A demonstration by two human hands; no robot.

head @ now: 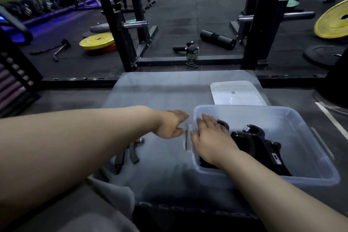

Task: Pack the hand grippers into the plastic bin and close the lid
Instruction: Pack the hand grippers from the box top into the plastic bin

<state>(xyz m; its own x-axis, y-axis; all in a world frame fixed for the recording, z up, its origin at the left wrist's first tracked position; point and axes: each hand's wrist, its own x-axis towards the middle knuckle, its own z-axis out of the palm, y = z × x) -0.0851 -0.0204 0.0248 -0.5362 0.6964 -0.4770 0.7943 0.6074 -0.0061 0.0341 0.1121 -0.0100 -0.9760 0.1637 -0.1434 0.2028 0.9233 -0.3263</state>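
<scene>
Black hand grippers (pixel 259 145) are lying in the plastic bin (pixel 305 137), near-right on the tabletop (pixel 150 96). Long axis is running diagonal: spring end pointing far-left, handles trailing near-right. R hand (pixel 212 141) is resting on them w/ grip spread flat. L hand (pixel 169 126) is hovering beside bin's left rim, grip loose. Spare gripper (pixel 134 151) is lying left of bin, lid (pixel 237 92) behind it.

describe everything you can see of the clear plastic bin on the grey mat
The clear rectangular plastic bin has rounded corners and a latch on each short side. It sits upright and open on the grey mat, its lid lying flat beyond it. Black hand grippers lie inside, the right hand on them; the left hand is at its outer left wall.
</scene>
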